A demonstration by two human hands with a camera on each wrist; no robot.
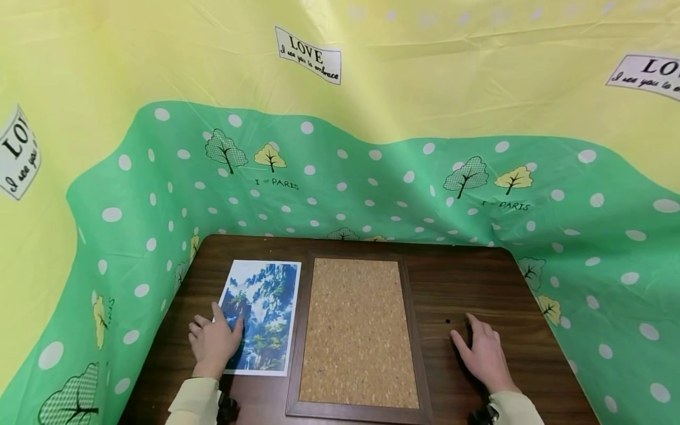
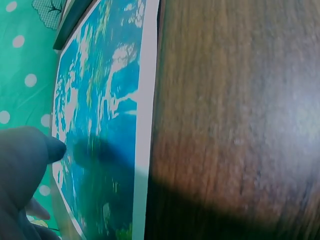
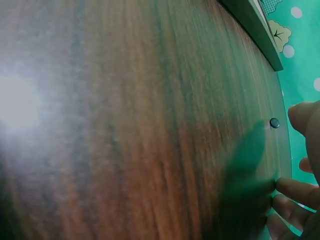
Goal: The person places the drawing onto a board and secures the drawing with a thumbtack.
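A printed landscape picture (image 1: pixel 271 319) of blue mountains with a white border lies flat on the left of the table. My left hand (image 1: pixel 214 342) is at its left edge, fingers spread, with the thumb reaching over the print. In the left wrist view the thumb (image 2: pixel 35 150) shows beside the picture, casting a shadow on it. A framed cork board (image 1: pixel 358 333) lies in the middle. To its right, my right hand (image 1: pixel 484 354) is low over the table, empty. Just past its thumb and index finger lies a small round black piece (image 3: pixel 274 122), like a magnet or button.
The dark wood-grain table (image 1: pixel 462 271) carries everything. A green and yellow curtain (image 1: pixel 345 159) with dots and trees hangs round the back and both sides. The cork board's raised brown frame (image 1: pixel 414 330) stands between the hands.
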